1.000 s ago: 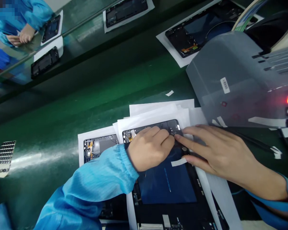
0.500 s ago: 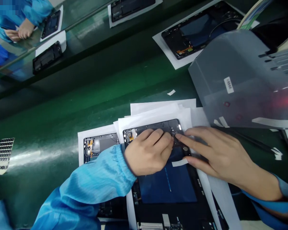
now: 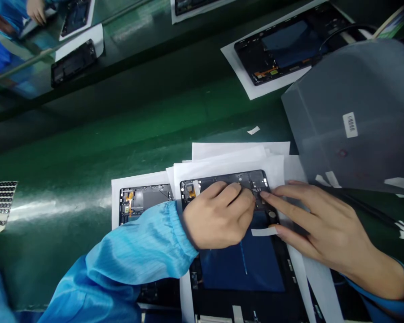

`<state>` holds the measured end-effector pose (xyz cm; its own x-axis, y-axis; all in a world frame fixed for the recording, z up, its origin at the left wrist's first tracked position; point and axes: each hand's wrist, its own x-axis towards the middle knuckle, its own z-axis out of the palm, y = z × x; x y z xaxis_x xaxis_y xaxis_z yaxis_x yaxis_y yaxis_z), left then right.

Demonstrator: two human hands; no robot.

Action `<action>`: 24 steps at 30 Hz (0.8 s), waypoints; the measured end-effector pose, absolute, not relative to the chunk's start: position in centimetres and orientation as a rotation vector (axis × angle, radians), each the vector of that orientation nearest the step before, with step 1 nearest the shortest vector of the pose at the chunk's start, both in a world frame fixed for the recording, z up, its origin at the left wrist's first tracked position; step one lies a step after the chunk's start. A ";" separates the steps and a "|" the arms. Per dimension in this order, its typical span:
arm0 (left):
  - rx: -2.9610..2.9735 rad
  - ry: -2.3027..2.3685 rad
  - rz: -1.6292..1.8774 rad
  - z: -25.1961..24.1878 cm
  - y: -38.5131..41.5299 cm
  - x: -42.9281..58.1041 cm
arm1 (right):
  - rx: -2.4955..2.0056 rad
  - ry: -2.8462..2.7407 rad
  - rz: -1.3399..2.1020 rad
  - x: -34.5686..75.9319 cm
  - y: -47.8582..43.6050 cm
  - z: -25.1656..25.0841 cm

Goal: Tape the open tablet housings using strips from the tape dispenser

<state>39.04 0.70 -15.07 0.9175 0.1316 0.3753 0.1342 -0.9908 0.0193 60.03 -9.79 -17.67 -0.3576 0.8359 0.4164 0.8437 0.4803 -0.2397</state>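
Observation:
An open tablet housing (image 3: pixel 242 269) with a dark blue panel lies on white sheets below both hands. My left hand (image 3: pixel 220 215) is closed over its upper part, fingers bent and pressed together; what the fingertips hold, if anything, is hidden. Close by on the right, my right hand (image 3: pixel 313 220) has its fingers apart, the index fingertip touching the housing near the left fingertips. A white strip (image 3: pixel 264 232) sticks out from the right thumb tip, over the blue panel.
A second open housing (image 3: pixel 148 197) lies to the left, partly under my sleeve. At the right stands a grey machine (image 3: pixel 357 116). Another tablet (image 3: pixel 289 45) lies at the back. A sheet of black round pads (image 3: pixel 2 202) is at far left. Another person's hand (image 3: pixel 36 10) shows beyond.
The view has shifted, so the tablet and both hands appear slightly further right. The hands keep nearly the same pose on the housing. The other person's hands have moved apart.

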 end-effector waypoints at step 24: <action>-3.121 -0.346 -0.436 -14.6 0.6 39.4 | -1.482 -2.309 -0.218 59.3 -10.2 -17.4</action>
<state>39.45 0.64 -14.62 0.9383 0.2190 0.2677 0.2111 -0.9757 0.0584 59.34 -10.23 -17.44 -0.3670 0.8395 0.4007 0.8997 0.4298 -0.0766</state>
